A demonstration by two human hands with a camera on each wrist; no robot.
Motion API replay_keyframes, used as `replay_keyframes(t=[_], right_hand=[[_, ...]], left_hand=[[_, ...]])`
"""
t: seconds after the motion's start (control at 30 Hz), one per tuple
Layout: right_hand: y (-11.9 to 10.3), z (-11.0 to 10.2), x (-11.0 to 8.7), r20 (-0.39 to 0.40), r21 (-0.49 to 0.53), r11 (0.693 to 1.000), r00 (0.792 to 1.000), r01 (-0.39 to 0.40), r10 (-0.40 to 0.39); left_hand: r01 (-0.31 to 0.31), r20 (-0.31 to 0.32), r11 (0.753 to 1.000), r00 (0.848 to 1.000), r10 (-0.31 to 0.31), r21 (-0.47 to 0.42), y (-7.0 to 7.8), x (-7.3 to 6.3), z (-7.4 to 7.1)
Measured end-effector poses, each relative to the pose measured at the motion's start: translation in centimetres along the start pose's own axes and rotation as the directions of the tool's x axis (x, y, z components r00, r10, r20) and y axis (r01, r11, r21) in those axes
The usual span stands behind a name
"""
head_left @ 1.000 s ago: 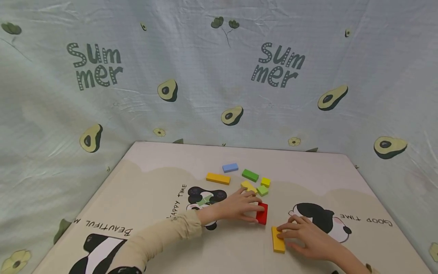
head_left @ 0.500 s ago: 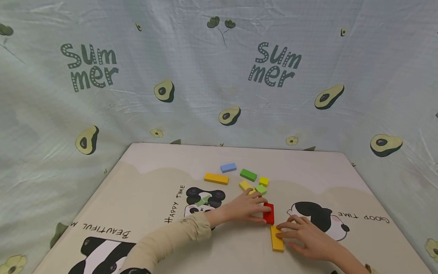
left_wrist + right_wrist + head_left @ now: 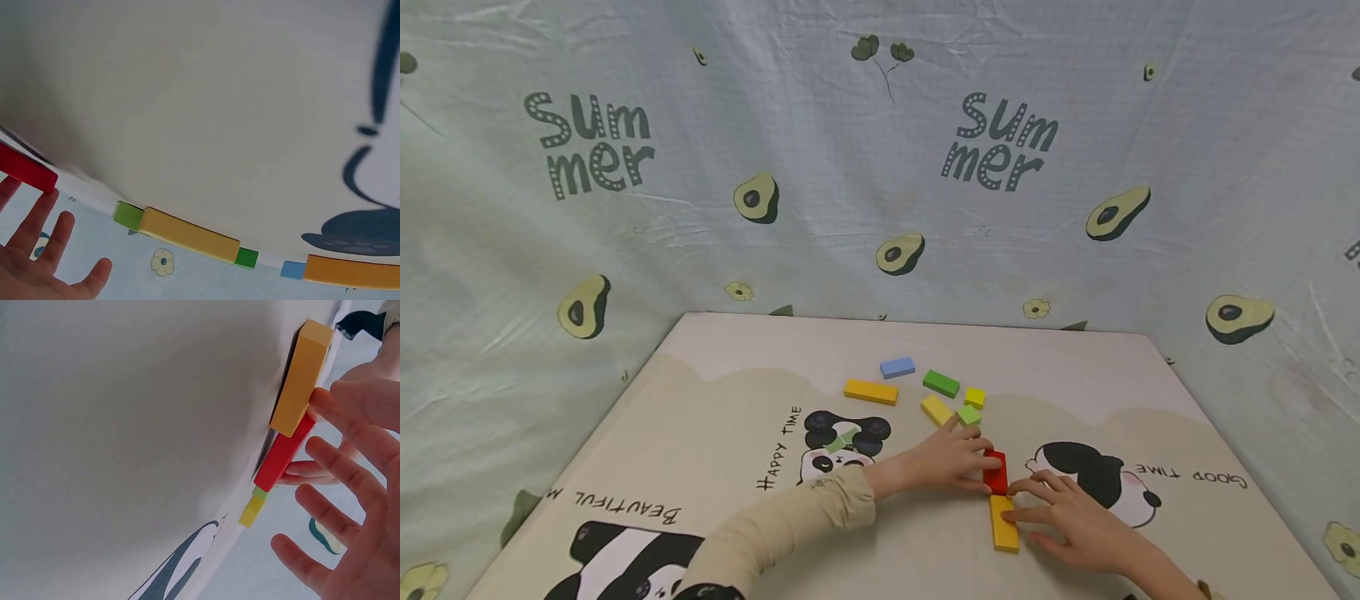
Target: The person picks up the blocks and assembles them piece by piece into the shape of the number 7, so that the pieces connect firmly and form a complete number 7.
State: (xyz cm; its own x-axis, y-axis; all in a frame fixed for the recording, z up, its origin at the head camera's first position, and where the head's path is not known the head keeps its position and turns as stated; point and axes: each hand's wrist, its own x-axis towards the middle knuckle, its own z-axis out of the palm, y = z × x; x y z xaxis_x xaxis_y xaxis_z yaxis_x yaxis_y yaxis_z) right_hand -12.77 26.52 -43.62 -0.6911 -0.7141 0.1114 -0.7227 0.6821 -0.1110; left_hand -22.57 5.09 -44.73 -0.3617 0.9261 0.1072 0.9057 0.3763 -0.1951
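Observation:
On the table, a red block (image 3: 996, 472) lies end to end with an orange-yellow block (image 3: 1003, 523), nearly or just touching. My left hand (image 3: 951, 458) reaches from the left, with fairly straight fingers on the red block and the thumb near its close end. In the left wrist view, fingertips (image 3: 47, 199) meet the red block (image 3: 28, 167). My right hand (image 3: 1075, 521) lies right of the orange-yellow block, fingers spread, with a fingertip touching it. The right wrist view has that block (image 3: 303, 378) beside loosely extended fingers (image 3: 340, 465).
Further back lie a pale yellow block (image 3: 937, 410), a light green piece (image 3: 969, 416), a small yellow block (image 3: 975, 397), a green block (image 3: 941, 383), an orange block (image 3: 871, 392) and a blue block (image 3: 897, 367). A printed cloth (image 3: 820, 125) hangs behind the table.
My left hand has slid the red block rightward and slightly nearer, up to the far end of the orange-yellow block. My right hand has stayed almost still. The view has shifted slightly.

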Motion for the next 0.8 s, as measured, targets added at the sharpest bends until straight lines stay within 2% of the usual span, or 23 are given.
replay_keyframes(t=[0.3, 0.5, 0.8], right_hand=[[-0.16, -0.1, -0.06, 0.008, 0.004, 1.0, 1.0, -0.028, 0.028], [-0.24, -0.21, -0.11, 0.04, 0.008, 0.999, 0.999, -0.037, 0.037], [-0.33, -0.37, -0.06, 0.098, 0.045, 0.995, 0.991, -0.091, 0.087]], left_hand=[[0.013, 0.037, 1.0, 0.999, -0.013, 0.015, 0.47, 0.37, 0.3], [0.014, 0.049, 1.0, 0.999, -0.015, 0.011, 0.57, 0.24, 0.2], [0.011, 0.03, 0.999, 0.999, -0.012, 0.03, 0.64, 0.14, -0.15]])
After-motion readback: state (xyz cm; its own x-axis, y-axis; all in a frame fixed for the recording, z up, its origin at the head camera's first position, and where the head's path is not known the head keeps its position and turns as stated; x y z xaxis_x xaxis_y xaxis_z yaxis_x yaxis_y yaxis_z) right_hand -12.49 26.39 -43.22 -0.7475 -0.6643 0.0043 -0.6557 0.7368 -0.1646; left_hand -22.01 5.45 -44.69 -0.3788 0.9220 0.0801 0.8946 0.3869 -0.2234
